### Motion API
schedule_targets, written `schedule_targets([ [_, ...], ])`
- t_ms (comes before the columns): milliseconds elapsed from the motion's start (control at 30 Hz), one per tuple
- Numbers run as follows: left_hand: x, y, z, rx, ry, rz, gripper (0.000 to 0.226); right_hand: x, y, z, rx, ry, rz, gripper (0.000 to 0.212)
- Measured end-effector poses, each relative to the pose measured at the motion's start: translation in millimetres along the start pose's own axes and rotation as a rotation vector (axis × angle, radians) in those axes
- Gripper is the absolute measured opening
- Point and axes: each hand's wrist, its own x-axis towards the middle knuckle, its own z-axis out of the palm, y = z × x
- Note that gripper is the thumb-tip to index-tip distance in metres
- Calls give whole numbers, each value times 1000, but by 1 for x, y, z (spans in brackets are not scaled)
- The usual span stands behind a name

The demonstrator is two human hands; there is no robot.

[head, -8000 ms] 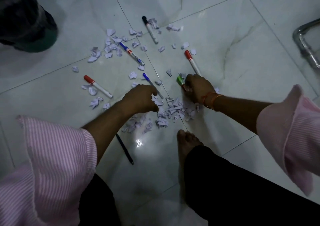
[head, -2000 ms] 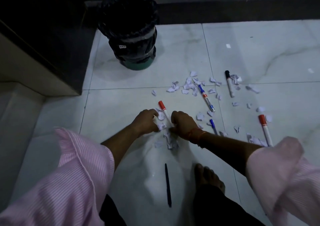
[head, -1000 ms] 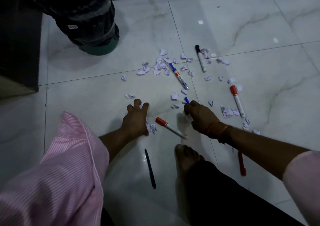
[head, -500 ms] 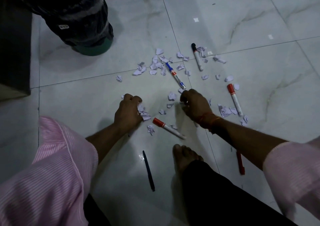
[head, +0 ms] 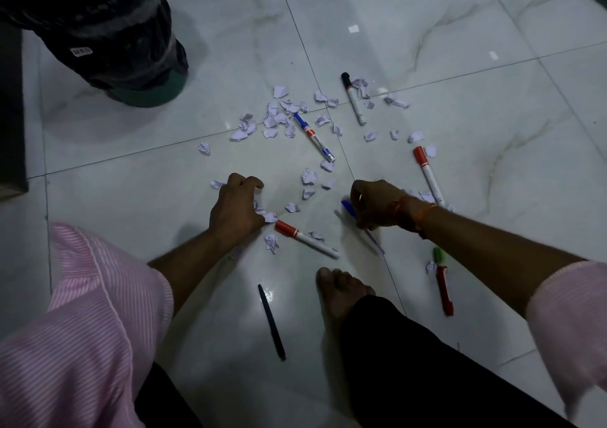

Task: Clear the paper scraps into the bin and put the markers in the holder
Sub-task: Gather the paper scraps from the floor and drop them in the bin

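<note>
On the floor (head: 427, 49), my left hand (head: 236, 207) curls round scraps (head: 270, 216); my right hand (head: 374, 201) pinches a blue pen (head: 347, 206).

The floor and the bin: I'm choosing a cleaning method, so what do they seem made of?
The floor looks like polished marble or marble-look tile: grey veins, straight joint lines, glossy reflections. The bin seems plastic with a matte green base, covered by a black liner, probably thin plastic film, judging by its shiny wrinkles.
</note>
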Motion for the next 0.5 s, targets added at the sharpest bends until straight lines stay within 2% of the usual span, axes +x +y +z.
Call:
schedule_targets([
  [67,1,2,0,5,-13,-2,76,-2,7,6,-20,10,11,36],
  [133,0,5,0,10,-18,6,76,-2,12,9,12,154,5,31],
  [200,-1,5,0,20,-24,24,75,0,16,10,37,320,-8,36],
  [233,-2,4,0,28,-31,34,74,3,17,11,44,351,-13,43],
  [333,-6,-1,0,56,-74,50,78,11,13,15,87,302,-1,60],
  [500,-15,-7,-4,106,-182,38,94,22,-21,25,150,245,-174,43],
])
